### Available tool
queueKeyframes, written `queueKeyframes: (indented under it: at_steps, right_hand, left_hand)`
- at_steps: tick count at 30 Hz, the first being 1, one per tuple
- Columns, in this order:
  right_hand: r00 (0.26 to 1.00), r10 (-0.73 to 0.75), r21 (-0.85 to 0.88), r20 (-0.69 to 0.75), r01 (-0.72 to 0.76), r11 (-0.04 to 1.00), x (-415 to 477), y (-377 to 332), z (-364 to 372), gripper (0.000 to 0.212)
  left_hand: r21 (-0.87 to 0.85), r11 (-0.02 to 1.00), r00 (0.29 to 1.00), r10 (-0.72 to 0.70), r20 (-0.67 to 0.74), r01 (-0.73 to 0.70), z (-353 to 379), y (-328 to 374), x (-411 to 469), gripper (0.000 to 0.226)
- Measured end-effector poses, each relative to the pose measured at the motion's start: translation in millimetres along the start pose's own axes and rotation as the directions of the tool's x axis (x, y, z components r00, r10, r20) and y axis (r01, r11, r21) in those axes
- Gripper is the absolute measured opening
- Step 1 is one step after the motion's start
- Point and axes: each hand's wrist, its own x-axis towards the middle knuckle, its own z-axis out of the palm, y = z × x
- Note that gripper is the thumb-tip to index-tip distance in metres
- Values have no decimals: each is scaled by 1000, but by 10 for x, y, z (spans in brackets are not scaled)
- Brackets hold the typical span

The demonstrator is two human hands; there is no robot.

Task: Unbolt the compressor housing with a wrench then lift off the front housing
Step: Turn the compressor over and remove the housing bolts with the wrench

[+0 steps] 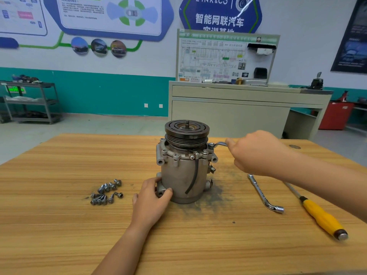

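The room is a workshop with a white and teal wall, posters and a wiring display board (226,58) behind a wooden tabletop (59,225). On this tabletop the compressor (184,175) stands upright between the two hands, with its grooved pulley (186,133) on top.

The left hand (153,203) is at the low left side of the body; its thumb and fingers are curled around a mounting lug there and grip it. The right hand (256,153) is higher, to the right of the compressor, and its fingers are closed around the handle of a wrench (217,144). The ring end of the wrench sits on a bolt at the right edge of the front housing (178,153), just under the pulley.

A small heap of loose bolts (106,192) lies to the left of the left hand, apart from it. Below the right forearm lie an L-shaped socket wrench (262,193) and, beside it, a screwdriver (319,217) with a yellow handle; neither hand touches them.
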Motion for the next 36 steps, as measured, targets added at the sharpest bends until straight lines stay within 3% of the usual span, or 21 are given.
queueKeyframes:
  at_steps: [5, 10, 13, 18, 20, 23, 25, 31, 36]
  right_hand:
    - [996, 54, 134, 73, -63, 989, 100, 134, 170, 32]
    - [990, 87, 99, 108, -97, 990, 405, 223, 279, 25]
    - [991, 126, 148, 36, -130, 980, 664, 188, 373, 24]
    - [961, 177, 343, -214, -95, 934, 955, 44, 537, 23]
    - [936, 268, 456, -227, -141, 879, 942, 55, 565, 22]
    - [853, 486, 728, -188, -211, 652, 744, 58, 546, 28]
    - [831, 530, 804, -170, -194, 562, 563, 17, 534, 25]
    - [944, 331, 624, 16, -268, 734, 84, -104, 427, 10]
    - [966, 247, 488, 76, -252, 835, -1, -147, 253, 21]
  left_hand:
    - [-11, 1000, 1000, 3, -3, -3, 3, -6, 0, 44]
    - [-37, 999, 1000, 4, -17, -5, 9, -10, 8, 39]
    - [-35, 999, 1000, 4, -22, -5, 6, -8, 14, 37]
    - [-60, 998, 1000, 9, -18, -10, -6, -15, 4, 35]
    - [-65, 998, 1000, 16, -14, -17, -7, -18, 11, 34]
    - [-62, 998, 1000, 15, -15, -16, -4, -39, 31, 33]
    - [-62, 998, 1000, 17, -19, -18, 4, -47, 43, 32]
    - [-57, 998, 1000, 15, -12, -16, 3, -31, 52, 33]
    - [-56, 998, 1000, 13, -4, -13, -5, -48, 32, 34]
